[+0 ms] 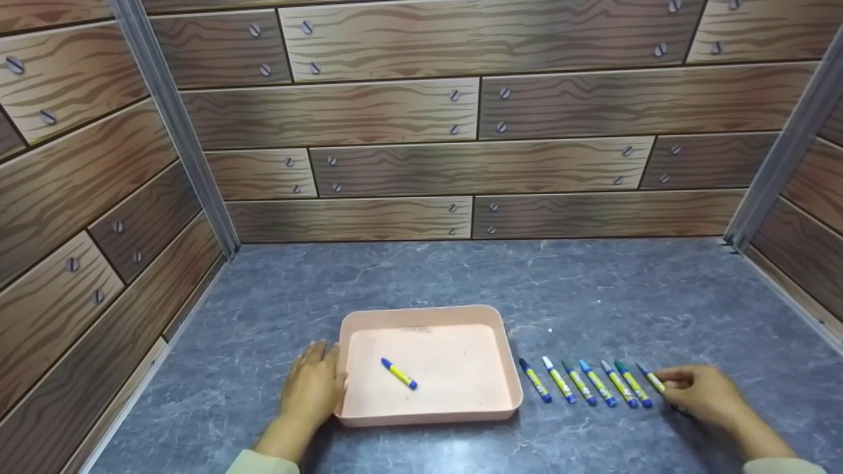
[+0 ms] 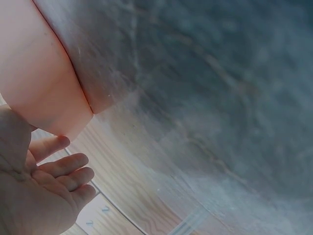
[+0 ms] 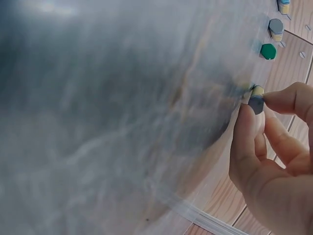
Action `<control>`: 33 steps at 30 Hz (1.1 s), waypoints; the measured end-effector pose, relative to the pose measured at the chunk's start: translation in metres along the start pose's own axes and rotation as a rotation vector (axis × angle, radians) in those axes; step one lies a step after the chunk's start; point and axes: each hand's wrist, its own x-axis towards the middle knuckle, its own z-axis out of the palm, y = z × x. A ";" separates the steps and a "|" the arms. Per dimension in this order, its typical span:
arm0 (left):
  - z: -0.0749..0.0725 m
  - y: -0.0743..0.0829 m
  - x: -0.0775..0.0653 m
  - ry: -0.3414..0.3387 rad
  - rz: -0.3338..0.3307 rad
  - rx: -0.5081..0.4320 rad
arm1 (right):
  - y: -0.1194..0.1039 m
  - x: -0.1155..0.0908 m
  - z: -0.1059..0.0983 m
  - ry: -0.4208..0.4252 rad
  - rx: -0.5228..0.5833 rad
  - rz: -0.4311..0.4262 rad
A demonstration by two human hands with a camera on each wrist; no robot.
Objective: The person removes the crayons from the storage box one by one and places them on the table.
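A shallow pink tray stands on the table, with one yellow marker with blue ends lying in it. Along the tray's left wall rests my left hand, its fingers loosely extended; the left wrist view shows them beside the tray's outer side. My right hand pinches the end of a grey-capped marker between thumb and finger, at the right end of a row of markers. In the right wrist view this marker sits between the fingertips. Whether it touches the table I cannot tell.
Several markers lie side by side right of the tray, from a dark-tipped one to a green-tipped one. The grey marbled table is bounded by wood-patterned walls at the back and both sides.
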 end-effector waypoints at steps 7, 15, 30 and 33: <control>-0.003 0.000 0.000 -0.023 -0.023 -0.007 | -0.005 0.005 -0.002 -0.042 -0.059 0.000; -0.003 -0.002 -0.001 0.020 0.007 -0.008 | -0.027 0.013 -0.015 0.006 -0.188 -0.108; -0.002 -0.001 0.001 -0.004 -0.013 -0.032 | -0.109 0.026 -0.011 0.083 -0.368 -0.221; -0.001 0.000 0.001 -0.006 -0.012 -0.028 | -0.122 0.028 -0.006 0.106 -0.374 -0.256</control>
